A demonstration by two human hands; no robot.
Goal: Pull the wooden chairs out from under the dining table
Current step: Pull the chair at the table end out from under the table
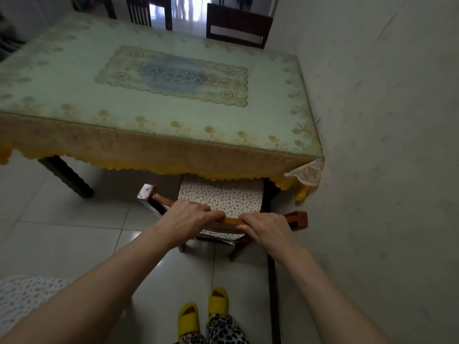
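**Two hands on the top of one chair**

Three wooden chairs show in all; one near chair (224, 220) is at this side of the counter (159, 80), and two dark chairs stand at the far side, a left one (139, 11) and a right one (238, 24); the near chair is by the counter's right end, close to the wall (385, 120); its seat, with a spotted cover (223, 197), goes partly under the yellow edge of the tablecloth (139, 155); the front of the seat points in under the counter and the chair's back faces the person; the top bar of the back lies longways from left to right, with its left end a bit farther away than its right end.

Two hands hold that top bar; the left hand (188, 216) is curled over the bar left of the middle; the right hand (267, 228) is curled over it near the right end; the fingers of both wrap down over the far side of the bar, and the two hands are near each other but do not touch.

Two yellow slippers (201, 314) stand on the tiled floor (62, 227) below the arms; one dark counter leg (67, 177) shows at the left; a flower picture sits in the middle of the tablecloth; no words can be read anywhere.
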